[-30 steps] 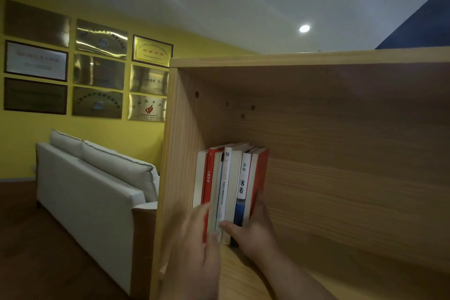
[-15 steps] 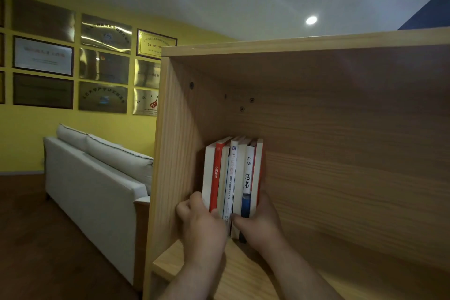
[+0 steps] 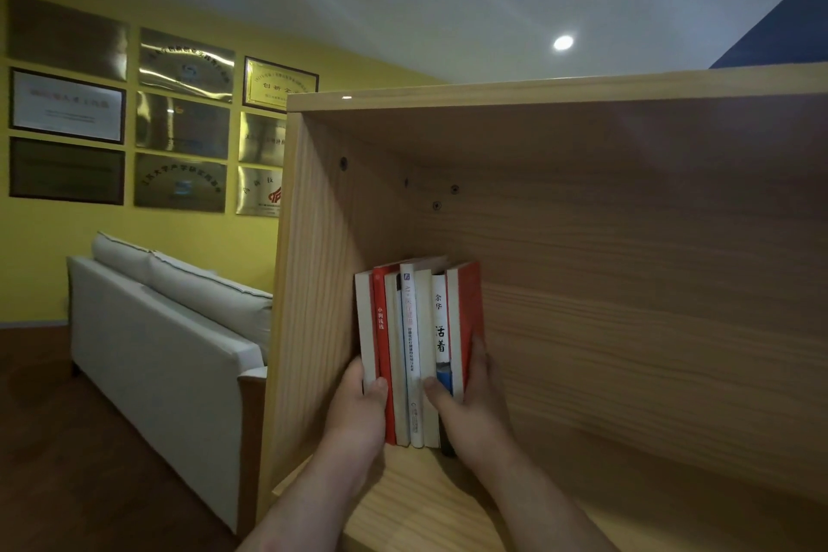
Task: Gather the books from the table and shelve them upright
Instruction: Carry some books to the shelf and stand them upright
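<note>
Wooden shelf [image 3: 627, 327], near its left wall: books [image 3: 416, 327], spines upright, clamped between both hands. Left hand [image 3: 358, 408] grips their left side, right hand [image 3: 470, 403] their right.

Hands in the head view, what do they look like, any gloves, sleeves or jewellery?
The left hand and right hand are bare, with no gloves, rings or watch visible. The left forearm and right forearm show no sleeves in frame.

Red and white books [image 3: 416, 345], pale wood-grain shelf [image 3: 627, 327], yellow wall [image 3: 40, 264], white sofa [image 3: 157, 350], gold plaques [image 3: 183, 126]
</note>
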Tool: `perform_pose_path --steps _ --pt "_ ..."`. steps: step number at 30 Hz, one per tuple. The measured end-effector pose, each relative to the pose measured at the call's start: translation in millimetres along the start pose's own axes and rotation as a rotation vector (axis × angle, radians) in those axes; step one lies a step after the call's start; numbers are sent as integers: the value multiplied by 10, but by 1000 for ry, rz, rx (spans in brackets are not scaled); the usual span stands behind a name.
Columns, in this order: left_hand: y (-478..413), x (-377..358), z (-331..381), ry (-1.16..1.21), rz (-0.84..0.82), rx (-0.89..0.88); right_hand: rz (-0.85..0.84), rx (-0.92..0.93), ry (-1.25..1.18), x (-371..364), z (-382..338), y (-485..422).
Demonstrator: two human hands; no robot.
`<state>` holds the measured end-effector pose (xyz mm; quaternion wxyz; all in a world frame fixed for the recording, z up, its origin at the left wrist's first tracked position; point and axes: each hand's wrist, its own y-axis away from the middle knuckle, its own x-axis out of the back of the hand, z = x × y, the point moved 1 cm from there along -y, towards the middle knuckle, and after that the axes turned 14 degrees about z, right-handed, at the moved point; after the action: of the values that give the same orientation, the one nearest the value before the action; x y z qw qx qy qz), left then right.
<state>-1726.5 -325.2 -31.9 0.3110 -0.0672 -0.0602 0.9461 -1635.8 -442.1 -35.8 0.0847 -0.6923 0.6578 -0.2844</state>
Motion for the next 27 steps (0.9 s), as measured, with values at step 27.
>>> perform_pose_path --steps 27 --pt "-272 -25 -184 -166 -221 -178 -35 -23 -2 78 29 -8"
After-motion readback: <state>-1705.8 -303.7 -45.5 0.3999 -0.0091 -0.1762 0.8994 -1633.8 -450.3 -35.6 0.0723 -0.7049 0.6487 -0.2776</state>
